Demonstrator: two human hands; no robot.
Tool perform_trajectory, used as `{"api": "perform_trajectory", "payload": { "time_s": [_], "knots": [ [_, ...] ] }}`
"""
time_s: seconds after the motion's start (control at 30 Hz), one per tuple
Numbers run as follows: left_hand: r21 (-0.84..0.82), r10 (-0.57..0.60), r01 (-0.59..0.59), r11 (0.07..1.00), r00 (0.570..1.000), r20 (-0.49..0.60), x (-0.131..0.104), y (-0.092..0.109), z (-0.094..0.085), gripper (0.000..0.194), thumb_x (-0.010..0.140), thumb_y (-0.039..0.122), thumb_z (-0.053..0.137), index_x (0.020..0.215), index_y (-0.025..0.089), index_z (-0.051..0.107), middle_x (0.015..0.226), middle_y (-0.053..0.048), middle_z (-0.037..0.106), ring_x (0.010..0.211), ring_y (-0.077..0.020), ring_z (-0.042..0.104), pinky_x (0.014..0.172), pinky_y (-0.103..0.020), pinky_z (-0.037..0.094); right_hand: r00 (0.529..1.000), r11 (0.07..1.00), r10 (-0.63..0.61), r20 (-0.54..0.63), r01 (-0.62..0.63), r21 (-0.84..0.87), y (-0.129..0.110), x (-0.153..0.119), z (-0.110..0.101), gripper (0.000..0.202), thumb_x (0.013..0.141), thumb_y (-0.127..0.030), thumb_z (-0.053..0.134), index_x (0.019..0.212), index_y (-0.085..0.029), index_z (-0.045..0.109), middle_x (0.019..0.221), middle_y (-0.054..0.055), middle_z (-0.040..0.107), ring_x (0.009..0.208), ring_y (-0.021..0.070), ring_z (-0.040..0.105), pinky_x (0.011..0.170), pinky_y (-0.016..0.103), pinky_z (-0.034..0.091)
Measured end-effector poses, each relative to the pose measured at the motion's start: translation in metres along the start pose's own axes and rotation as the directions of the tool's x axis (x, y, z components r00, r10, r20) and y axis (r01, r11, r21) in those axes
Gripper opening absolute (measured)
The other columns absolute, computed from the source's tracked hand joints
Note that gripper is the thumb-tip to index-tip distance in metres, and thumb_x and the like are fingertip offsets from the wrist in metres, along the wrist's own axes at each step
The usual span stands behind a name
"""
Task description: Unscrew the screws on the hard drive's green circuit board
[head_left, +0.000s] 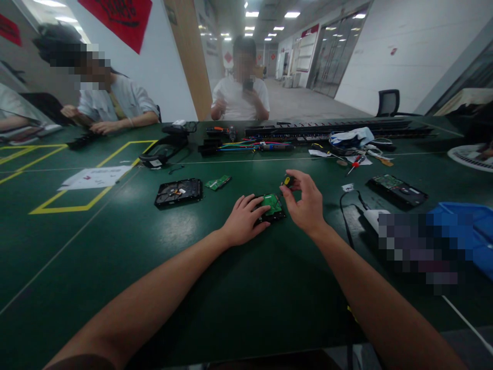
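A hard drive with a green circuit board [273, 204] lies on the green table in front of me. My left hand [246, 220] rests over its left side, fingers spread, covering part of it. Above the drive's right edge, my right hand [304, 200] pinches a small screwdriver with a black and yellow handle [287, 181]. Its thin shaft points down toward the board; whether the tip touches a screw is too small to tell. Left of my hands are a loose green circuit board [218, 182] and another hard drive [178, 192].
A third hard drive [397, 191] and a blue bin [462, 226] are on the right. Cables [246, 146], a white glove [352, 137] and a red screwdriver [356, 162] lie farther back. A black headset-like device [164, 151] stands at left. Two people sit across the table.
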State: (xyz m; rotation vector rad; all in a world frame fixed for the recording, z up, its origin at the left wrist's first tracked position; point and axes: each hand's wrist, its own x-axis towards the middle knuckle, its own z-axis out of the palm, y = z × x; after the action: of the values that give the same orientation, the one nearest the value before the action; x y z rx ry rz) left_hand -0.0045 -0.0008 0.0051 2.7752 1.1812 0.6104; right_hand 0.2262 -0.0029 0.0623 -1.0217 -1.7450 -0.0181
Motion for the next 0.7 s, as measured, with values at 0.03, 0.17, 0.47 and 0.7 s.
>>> {"api": "perform_trajectory", "payload": {
  "time_s": [0.03, 0.17, 0.47, 0.7],
  "knots": [
    [-0.001, -0.002, 0.002, 1.000, 1.000, 0.000, -0.0001, 0.0000, 0.0000, 0.052, 0.103, 0.054, 0.061, 0.149, 0.029, 0.060, 0.162, -0.010, 0.050, 0.157, -0.0379, 0.036, 0.129, -0.066, 0.027, 1.000, 1.000, 0.006, 0.020, -0.006, 0.011, 0.0013, -0.0010, 0.0008, 0.047, 0.102, -0.027, 0.060, 0.148, -0.035, 0.053, 0.135, 0.008, 0.068, 0.107, 0.0258, 0.072, 0.093, 0.050, 0.065],
    [0.002, -0.002, 0.002, 1.000, 1.000, 0.003, -0.0006, -0.0002, 0.0003, 0.053, 0.103, 0.054, 0.061, 0.149, 0.029, 0.060, 0.162, -0.010, 0.050, 0.156, -0.0385, 0.036, 0.129, -0.067, 0.027, 0.998, 0.999, 0.020, 0.051, -0.022, 0.035, 0.0023, -0.0035, 0.0025, 0.054, 0.104, -0.026, 0.055, 0.157, -0.035, 0.044, 0.145, 0.008, 0.065, 0.114, 0.0265, 0.072, 0.101, 0.051, 0.063],
    [0.001, -0.001, 0.001, 1.000, 1.000, 0.003, -0.0001, -0.0005, 0.0019, 0.053, 0.102, 0.054, 0.062, 0.149, 0.029, 0.060, 0.162, -0.010, 0.050, 0.156, -0.0385, 0.036, 0.129, -0.066, 0.027, 1.000, 1.000, -0.013, 0.021, 0.013, -0.011, -0.0006, -0.0023, 0.0019, 0.046, 0.102, -0.026, 0.062, 0.147, -0.033, 0.054, 0.130, 0.009, 0.069, 0.109, 0.0262, 0.070, 0.095, 0.048, 0.063],
    [0.003, -0.002, 0.002, 1.000, 1.000, 0.001, -0.0003, -0.0015, 0.0033, 0.053, 0.103, 0.054, 0.062, 0.149, 0.029, 0.060, 0.162, -0.010, 0.050, 0.157, -0.0385, 0.036, 0.129, -0.067, 0.026, 0.997, 0.998, 0.020, 0.076, -0.025, 0.064, 0.0031, -0.0069, 0.0048, 0.054, 0.103, -0.023, 0.057, 0.154, -0.036, 0.046, 0.143, 0.008, 0.066, 0.120, 0.0279, 0.071, 0.103, 0.051, 0.062]
  ]
}}
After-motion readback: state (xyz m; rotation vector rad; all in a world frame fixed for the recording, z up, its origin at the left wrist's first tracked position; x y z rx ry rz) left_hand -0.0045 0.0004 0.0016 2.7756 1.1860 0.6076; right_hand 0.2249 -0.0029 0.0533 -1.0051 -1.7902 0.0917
